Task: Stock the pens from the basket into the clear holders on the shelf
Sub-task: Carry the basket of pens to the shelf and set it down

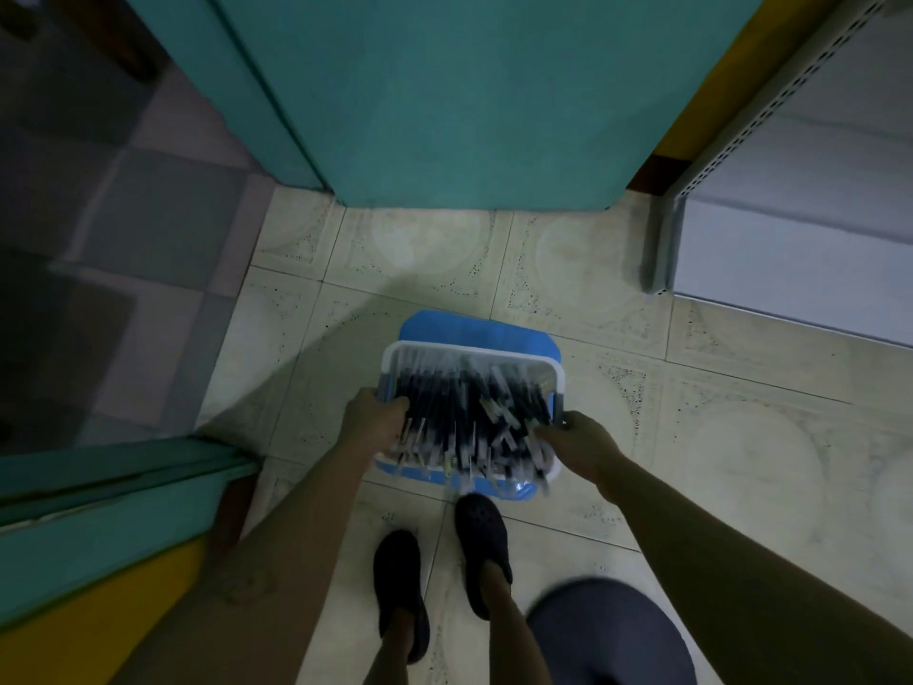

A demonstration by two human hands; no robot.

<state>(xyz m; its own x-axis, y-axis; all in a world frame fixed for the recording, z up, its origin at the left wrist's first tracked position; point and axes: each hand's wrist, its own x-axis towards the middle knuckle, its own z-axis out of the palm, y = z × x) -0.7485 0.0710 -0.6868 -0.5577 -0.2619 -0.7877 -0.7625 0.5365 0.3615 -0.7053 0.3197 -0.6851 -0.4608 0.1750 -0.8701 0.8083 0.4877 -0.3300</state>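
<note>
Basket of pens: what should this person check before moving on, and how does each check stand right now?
1. The left hand grips the basket at its left rim: ok.
2. The right hand grips the right rim: ok.
3. All pens lie inside: not ok, several poke over the near edge.
4. Sight of the clear holders: cannot tell, none in view.
5. A white shelf close by: ok, it stands on the right.
</note>
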